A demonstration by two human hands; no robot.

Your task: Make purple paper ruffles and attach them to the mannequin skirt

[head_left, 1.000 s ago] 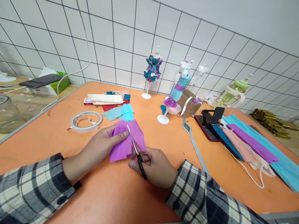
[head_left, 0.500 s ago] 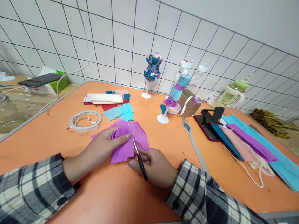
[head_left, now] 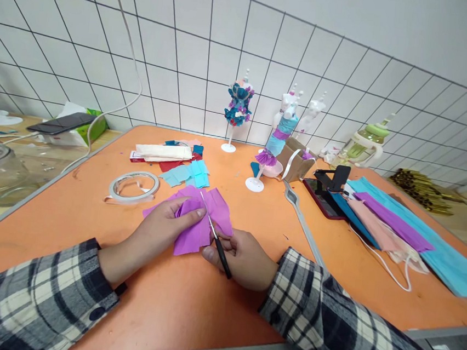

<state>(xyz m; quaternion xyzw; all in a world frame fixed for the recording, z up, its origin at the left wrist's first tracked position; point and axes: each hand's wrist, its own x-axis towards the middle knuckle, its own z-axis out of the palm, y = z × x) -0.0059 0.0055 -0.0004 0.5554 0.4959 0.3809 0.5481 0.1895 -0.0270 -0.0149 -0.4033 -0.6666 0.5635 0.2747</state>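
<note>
My left hand [head_left: 167, 221] is closed on a folded stack of purple crepe paper [head_left: 190, 237], its thumb pressed on top. Black-handled scissors [head_left: 221, 255] are in my right hand [head_left: 246, 259], with the fingers wrapped about the handles. Their thin metal blades point up and to the left, lying along the purple paper close to my left thumb. Part of the paper spreads out to the right of the blades, and another part shows beyond my left knuckles. Cut pieces of light blue paper [head_left: 198, 173] lie just past the purple paper.
A roll of double-sided tape [head_left: 134, 187] lies left of my left hand. Small dress forms stand at the back, one in teal [head_left: 239, 104], one in blue and purple [head_left: 277, 138]. A phone [head_left: 324, 199], paper strips [head_left: 398, 224] and a bottle [head_left: 362, 146] are on the right.
The purple paper has spread a little, with more showing beyond my left hand and to the right of the blades. Both hands keep nearly the same place and grip.
</note>
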